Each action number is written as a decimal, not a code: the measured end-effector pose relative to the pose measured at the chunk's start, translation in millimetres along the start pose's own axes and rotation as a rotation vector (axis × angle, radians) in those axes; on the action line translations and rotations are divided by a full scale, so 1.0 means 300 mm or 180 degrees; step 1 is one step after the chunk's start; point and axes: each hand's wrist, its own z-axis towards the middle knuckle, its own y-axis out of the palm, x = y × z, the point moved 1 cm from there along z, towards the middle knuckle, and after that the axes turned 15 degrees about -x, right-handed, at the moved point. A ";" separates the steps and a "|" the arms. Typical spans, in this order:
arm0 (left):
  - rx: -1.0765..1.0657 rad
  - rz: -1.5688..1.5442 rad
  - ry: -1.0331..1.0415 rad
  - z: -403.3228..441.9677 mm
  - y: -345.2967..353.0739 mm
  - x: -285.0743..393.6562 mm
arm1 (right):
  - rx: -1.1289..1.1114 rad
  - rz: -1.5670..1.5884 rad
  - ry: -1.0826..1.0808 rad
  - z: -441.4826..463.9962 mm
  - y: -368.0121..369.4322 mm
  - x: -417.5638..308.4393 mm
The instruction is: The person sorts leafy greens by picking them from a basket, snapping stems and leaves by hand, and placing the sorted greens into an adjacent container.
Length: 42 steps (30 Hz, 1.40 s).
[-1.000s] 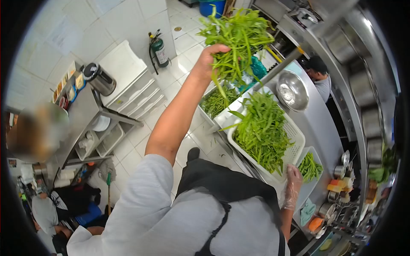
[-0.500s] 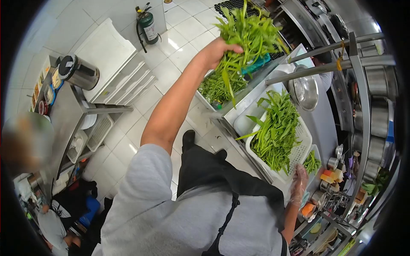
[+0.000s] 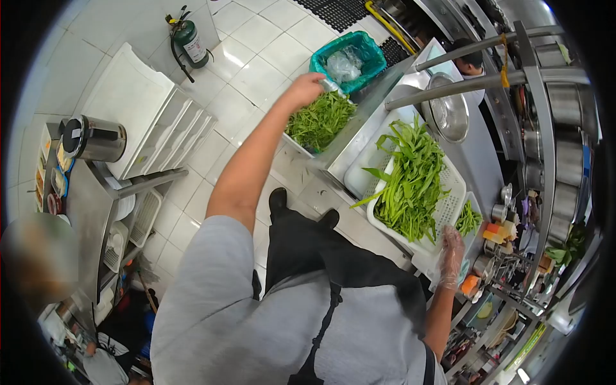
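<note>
L bare hand [image 3: 307, 90] nr leafy green veg [image 3: 323, 119], R clear-gloved hand [image 3: 452, 249] at white perforated plastic basket [image 3: 454, 192]; can't tell either grip.

White tiled floor [image 3: 237, 70] beside a white drawer unit [image 3: 138, 106].

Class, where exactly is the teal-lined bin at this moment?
In the head view, the teal-lined bin is at upper centre, just beyond the left hand and the tub of greens.
</note>
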 end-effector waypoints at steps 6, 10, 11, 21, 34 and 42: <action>0.0406 -0.0907 -0.0413 -0.229 -0.117 0.060 | 0.0022 0.0530 -0.0306 0.002 0.021 0.004; 0.0738 -0.0944 -0.0517 -0.313 -0.094 0.049 | -0.0292 0.0688 -0.0321 0.016 -0.044 0.041; 0.0685 -0.0924 -0.0459 -0.328 -0.079 0.062 | -0.0375 0.0771 -0.0356 0.021 -0.063 0.061; 0.0266 -0.0429 0.0046 -0.651 0.293 0.436 | -0.0730 0.0540 -0.1121 0.008 -0.168 -0.039; -0.0947 0.0559 0.0000 -0.830 0.888 0.627 | -0.1474 -0.2906 -0.2439 0.160 0.063 -0.022; -0.0895 0.1652 -0.0501 -0.906 1.160 0.668 | -0.1797 -0.3421 -0.2253 0.171 -0.046 -0.006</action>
